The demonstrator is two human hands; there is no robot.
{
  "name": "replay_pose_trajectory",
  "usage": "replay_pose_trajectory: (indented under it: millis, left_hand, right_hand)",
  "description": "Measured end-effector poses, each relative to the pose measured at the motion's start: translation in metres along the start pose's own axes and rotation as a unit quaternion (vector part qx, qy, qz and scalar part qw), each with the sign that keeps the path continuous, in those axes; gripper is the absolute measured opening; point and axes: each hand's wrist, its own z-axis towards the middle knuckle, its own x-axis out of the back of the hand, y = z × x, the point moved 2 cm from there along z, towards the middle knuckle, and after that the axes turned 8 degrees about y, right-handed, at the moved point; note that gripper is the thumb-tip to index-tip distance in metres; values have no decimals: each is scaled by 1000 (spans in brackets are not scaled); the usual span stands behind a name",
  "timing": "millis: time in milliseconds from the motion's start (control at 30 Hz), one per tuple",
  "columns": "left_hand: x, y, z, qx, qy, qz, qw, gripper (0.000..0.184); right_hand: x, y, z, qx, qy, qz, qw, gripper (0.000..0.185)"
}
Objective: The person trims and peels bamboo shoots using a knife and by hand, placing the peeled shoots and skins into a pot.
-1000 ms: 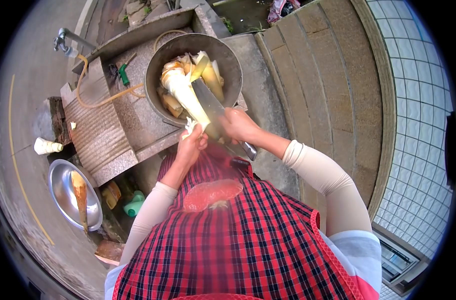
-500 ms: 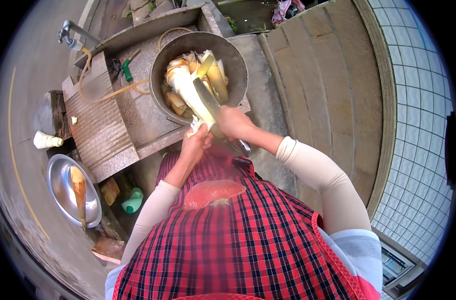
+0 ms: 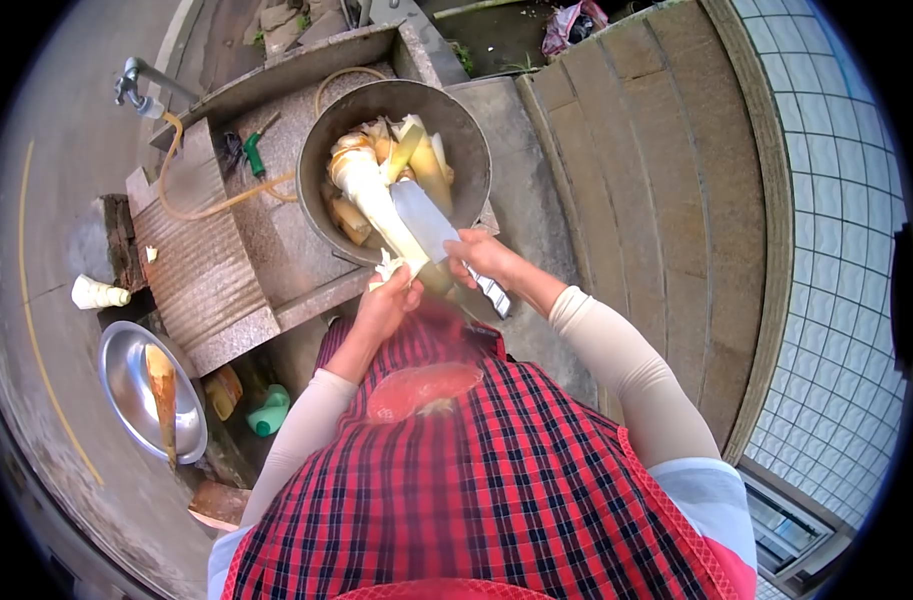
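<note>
A pale, peeled bamboo shoot [image 3: 378, 198] slants across the near rim of a deep metal pot [image 3: 468, 130], its thick end inside. My left hand [image 3: 388, 308] is closed around its narrow near end, where ragged strips hang. In my right hand [image 3: 484, 258] is a cleaver [image 3: 422, 215], gripped where blade meets handle. Its broad blade lies flat against or just beside the shoot's right side; I cannot tell if it touches. The silvery handle [image 3: 495, 297] sticks out below my fingers. Yellowish sheath pieces [image 3: 431, 170] lie in the pot.
Left of the pot are a ridged stone washboard [image 3: 201, 260], a tap [image 3: 131, 85] with a hose, and a green spray nozzle [image 3: 252, 153]. A steel basin [image 3: 112, 360] holds an unpeeled bamboo shoot [image 3: 160, 385]. Another pale shoot [image 3: 98, 293] lies near it. Stone steps [image 3: 666, 200] rise at right.
The cleaver has turned from nearly edge-on to showing its broad face, and its handle has swung out to the right. My left hand still holds the shoot's end.
</note>
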Motion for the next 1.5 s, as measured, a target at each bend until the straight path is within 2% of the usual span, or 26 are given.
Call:
replay_pose_trajectory:
  millis: [200,400,500,600,700,800,1000,1267,1400,1500]
  left_hand:
    - [4,0,0,-2,-26,5,1000,15]
    - [15,0,9,-37,-34,103,993,21]
    - [14,2,7,-48,-15,116,992,24]
    - [7,6,3,-59,17,154,986,23]
    - [5,8,1,-47,35,168,984,23]
    - [6,8,4,-48,41,179,982,23]
    - [6,4,7,-70,60,188,978,20]
    - [5,3,9,-80,58,132,986,16]
    - [4,0,9,-81,46,138,986,16]
    - [10,7,5,-73,32,143,987,20]
  right_hand:
    - [-1,6,1,15,12,-5,1000,21]
    - [-5,-2,-5,17,11,13,1000,20]
    - [-16,-24,-16,63,86,-186,977,21]
    - [-25,-36,-30,101,119,-317,936,27]
    - [-27,-41,-41,97,129,-335,928,28]
    - [-19,-41,-45,68,65,-402,911,29]
    - [-30,-49,-60,49,111,-419,900,28]
    - [-28,-40,-69,65,103,-451,884,27]
    - [-29,-41,-79,38,137,-385,912,26]
    - [-8,-32,-78,-3,67,-336,939,23]
